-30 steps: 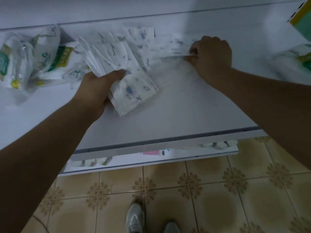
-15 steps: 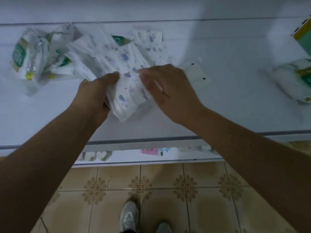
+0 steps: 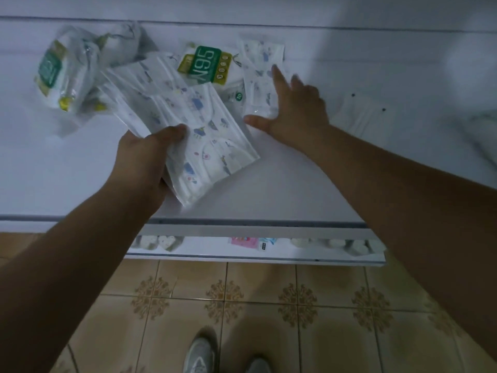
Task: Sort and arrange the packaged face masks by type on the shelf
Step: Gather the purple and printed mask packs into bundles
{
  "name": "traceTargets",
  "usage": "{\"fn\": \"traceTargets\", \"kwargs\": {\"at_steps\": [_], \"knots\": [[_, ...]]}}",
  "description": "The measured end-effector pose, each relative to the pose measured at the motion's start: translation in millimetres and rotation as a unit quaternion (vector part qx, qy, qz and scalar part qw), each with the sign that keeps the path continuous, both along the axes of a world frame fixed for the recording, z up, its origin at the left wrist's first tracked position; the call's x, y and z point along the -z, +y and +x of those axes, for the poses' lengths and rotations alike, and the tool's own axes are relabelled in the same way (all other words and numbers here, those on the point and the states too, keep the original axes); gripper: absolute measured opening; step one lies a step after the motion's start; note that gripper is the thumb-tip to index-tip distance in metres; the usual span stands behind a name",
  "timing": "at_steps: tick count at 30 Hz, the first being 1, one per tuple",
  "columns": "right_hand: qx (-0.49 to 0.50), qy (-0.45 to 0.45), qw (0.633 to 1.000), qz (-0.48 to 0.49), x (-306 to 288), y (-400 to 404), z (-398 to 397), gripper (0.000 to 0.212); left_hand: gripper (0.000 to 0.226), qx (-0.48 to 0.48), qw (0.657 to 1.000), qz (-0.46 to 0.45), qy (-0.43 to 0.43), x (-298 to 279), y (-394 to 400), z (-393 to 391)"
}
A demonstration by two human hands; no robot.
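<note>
Nearest us are our two shoes [image 3: 227, 358], cut off at the bottom edge, on the tiled floor [image 3: 269, 305]. Above them a lower shelf [image 3: 215, 250] shows only a strip, its small white packs and a pink one mostly hidden under the main shelf [image 3: 282, 189].

Our left hand [image 3: 142, 162] grips a fanned stack [image 3: 188, 125] of printed mask packs, thumb clamped on top; how many packs it holds we cannot count. Our right hand [image 3: 293, 109], fingers spread and blurred, lies flat on one printed pack [image 3: 259, 79] resting on the shelf. Half a second ago that hand was at the stack; now it has moved right, uncovering one N95 pack [image 3: 205, 64] behind.

Far left sits a heap of green-labelled bags [image 3: 67, 74], too jumbled to count. To the right lies one plain white pack [image 3: 363, 114], and at the edge another pack [image 3: 484, 135], cut off.
</note>
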State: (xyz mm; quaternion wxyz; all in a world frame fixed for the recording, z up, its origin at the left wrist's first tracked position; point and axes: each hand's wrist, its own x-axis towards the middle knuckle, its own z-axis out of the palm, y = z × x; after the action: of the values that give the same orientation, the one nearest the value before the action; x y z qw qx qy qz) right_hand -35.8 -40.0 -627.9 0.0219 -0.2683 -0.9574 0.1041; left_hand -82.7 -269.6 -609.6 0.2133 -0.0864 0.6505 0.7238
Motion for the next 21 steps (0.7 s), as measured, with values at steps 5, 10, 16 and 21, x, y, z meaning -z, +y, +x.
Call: {"fn": "traceTargets", "kwargs": {"at_steps": [5, 10, 16, 21], "knots": [[0.026, 0.102, 0.991, 0.086, -1, 9, 9, 0.035, 0.036, 0.032, 0.999, -0.007, -0.023, -1, -11, 6], [0.152, 0.298, 0.942, 0.036, -20, -14, 32, 0.023, 0.035, 0.056, 0.998, 0.023, -0.031, -2, -2, 13], [-0.135, 0.134, 0.982, -0.018, -16, -121, 68, 0.062, 0.066, 0.182, 0.965, 0.166, -0.088, -26, -8, 22], [-0.232, 0.076, 0.958, -0.148, -25, -145, 57, 0.084, 0.037, 0.109, 0.991, 0.031, -0.073, -13, -52, 3]]}}
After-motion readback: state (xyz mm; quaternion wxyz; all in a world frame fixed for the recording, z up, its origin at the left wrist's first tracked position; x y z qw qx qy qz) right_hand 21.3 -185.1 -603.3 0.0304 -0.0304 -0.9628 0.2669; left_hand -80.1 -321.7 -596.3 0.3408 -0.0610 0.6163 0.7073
